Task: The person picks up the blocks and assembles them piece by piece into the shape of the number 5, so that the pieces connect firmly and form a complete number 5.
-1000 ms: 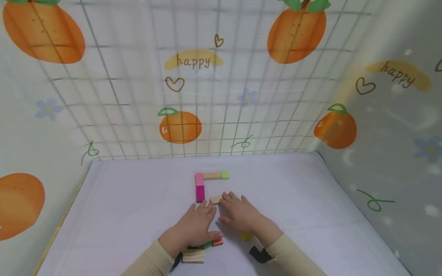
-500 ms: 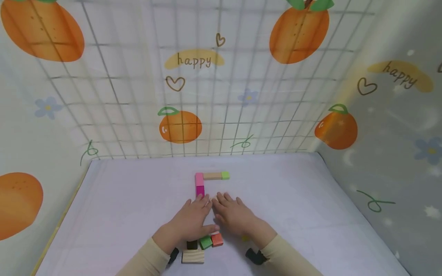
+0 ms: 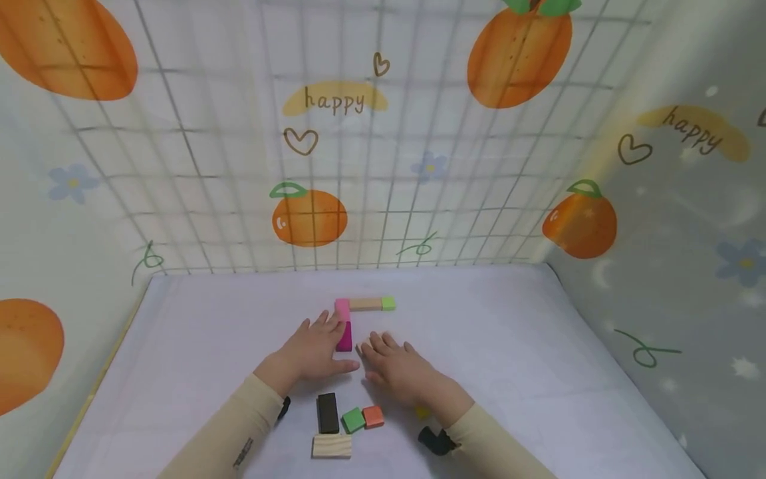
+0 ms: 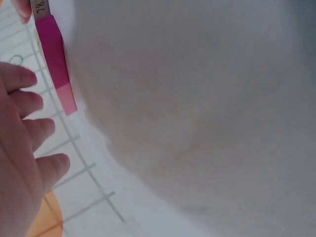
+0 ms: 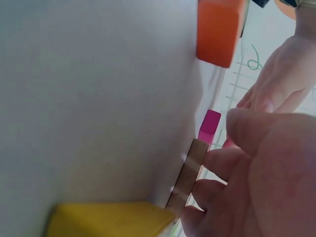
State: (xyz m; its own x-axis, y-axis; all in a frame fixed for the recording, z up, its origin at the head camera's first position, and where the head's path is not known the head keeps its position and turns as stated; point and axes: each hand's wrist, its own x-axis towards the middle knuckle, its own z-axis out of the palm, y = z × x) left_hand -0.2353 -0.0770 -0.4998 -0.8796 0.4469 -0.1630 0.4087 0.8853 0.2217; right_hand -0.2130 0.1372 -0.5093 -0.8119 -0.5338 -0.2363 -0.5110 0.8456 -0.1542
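Observation:
My left hand (image 3: 314, 348) lies with fingers spread over the left side of a pink block (image 3: 342, 308) and a magenta block (image 3: 344, 338), which stand end to end. In the left wrist view its fingers look straight and hold nothing. My right hand (image 3: 399, 369) rests its fingertips on a plain wooden block (image 5: 186, 175), mostly hidden under them in the head view. That block lies close to the magenta block's near end. From the pink block's far end another wooden block (image 3: 366, 304) runs right to a light green block (image 3: 388, 303).
Nearer me lie a black block (image 3: 328, 413), a green block (image 3: 354, 420), an orange-red block (image 3: 374, 416) and a wood-grained block (image 3: 332, 446). A yellow block (image 3: 422, 412) shows partly beneath my right forearm. A printed curtain (image 3: 371, 166) hangs behind the white tabletop (image 3: 491, 346).
My left hand has moved left and farther out, onto the pink and magenta blocks, uncovering the black block. My right hand has shifted slightly left with the wooden block.

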